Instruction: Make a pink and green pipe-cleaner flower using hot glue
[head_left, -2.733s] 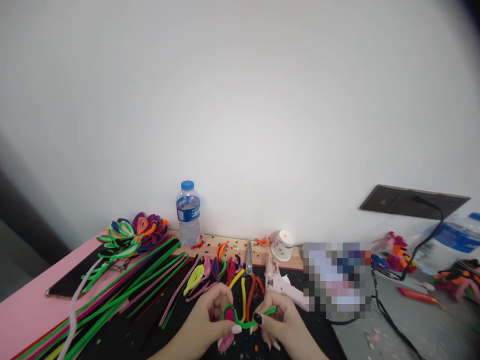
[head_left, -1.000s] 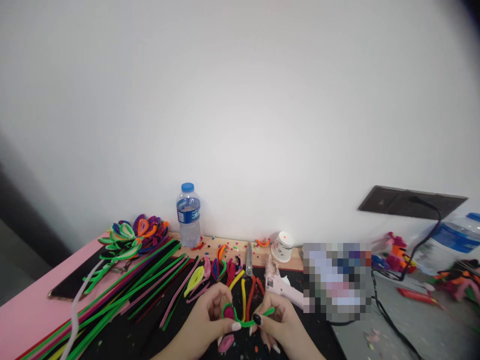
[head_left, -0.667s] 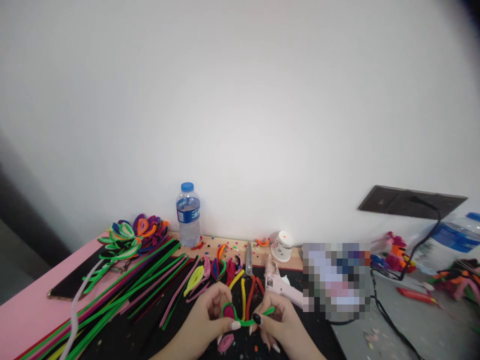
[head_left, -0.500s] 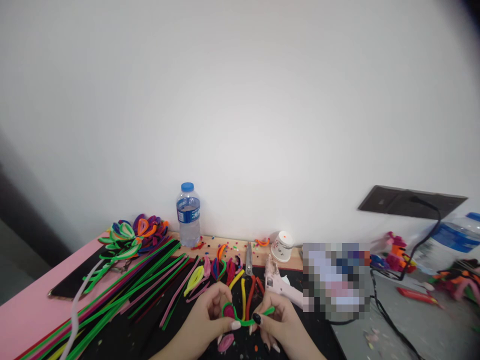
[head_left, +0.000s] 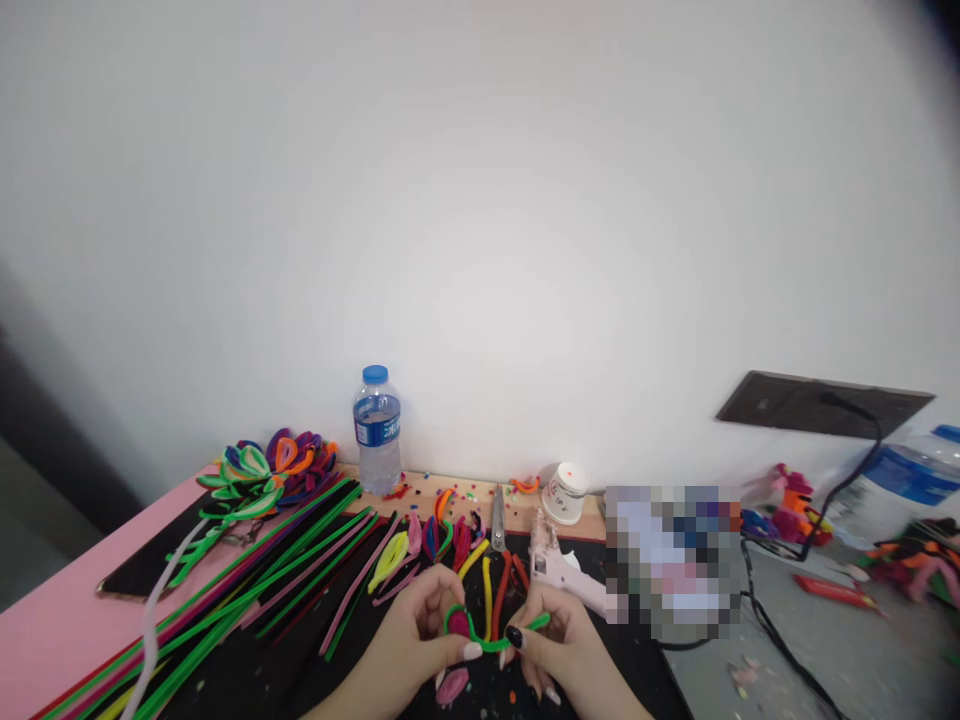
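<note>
Between my two hands runs a green pipe cleaner (head_left: 491, 645), bent into a curve. My left hand (head_left: 427, 640) pinches its looped end, where a dark pink piece (head_left: 458, 624) shows inside the loop. The other end is gripped by my right hand (head_left: 559, 645), and a short green tip pokes out past its fingers. Just below the left fingertips a pink loop (head_left: 452, 686) lies on the black mat (head_left: 255, 680). Beyond the hands lie yellow pipe cleaners (head_left: 487, 598) and a red-orange one (head_left: 502, 595).
Long pipe cleaners (head_left: 247, 600) spread out on the left beside a looped bunch (head_left: 262, 470). Along the wall stand a water bottle (head_left: 377, 440) and an upturned paper cup (head_left: 564, 493). Scissors (head_left: 498, 520) and a pink glue gun (head_left: 562, 572) lie ahead. A black cable (head_left: 780, 640) crosses the right.
</note>
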